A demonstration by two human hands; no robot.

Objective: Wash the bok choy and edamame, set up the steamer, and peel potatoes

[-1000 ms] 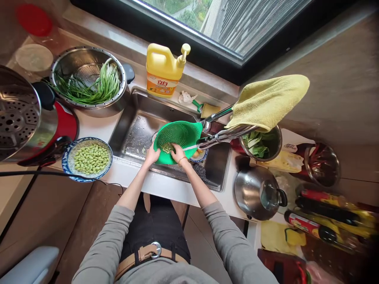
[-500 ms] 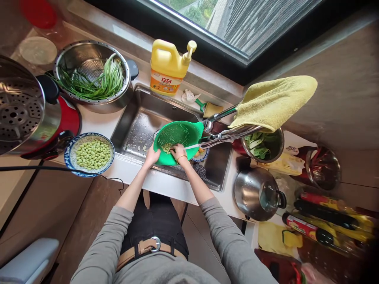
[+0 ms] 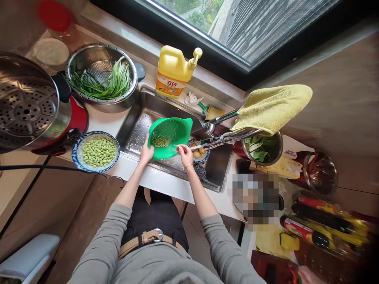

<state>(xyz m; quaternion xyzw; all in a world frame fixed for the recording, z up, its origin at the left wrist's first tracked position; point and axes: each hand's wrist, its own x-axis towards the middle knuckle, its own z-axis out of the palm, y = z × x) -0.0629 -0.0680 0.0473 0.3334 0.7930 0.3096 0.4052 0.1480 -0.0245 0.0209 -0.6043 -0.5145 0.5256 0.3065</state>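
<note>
A green colander is tilted above the sink, with pale green beans gathered low inside it. My left hand grips its left rim, thumb on the inside. At the colander's right front edge is my right hand, its fingers drawn together in a pinch; what they hold, if anything, cannot be made out. The faucet points toward these fingertips, and a thin stream of water seems to run there. Just beyond the right hand, a patterned bowl of round yellowish items sits in the sink.
Left of the sink stands a blue-and-white plate of shelled beans. Behind it are a steel strainer pot of green stalks and a steamer pot. A yellow detergent jug and a cloth over the faucet rise at the back.
My right hand has come out of the colander to its right front edge. The colander has shifted slightly left, uncovering the bowl in the sink. My left hand keeps its grip.
</note>
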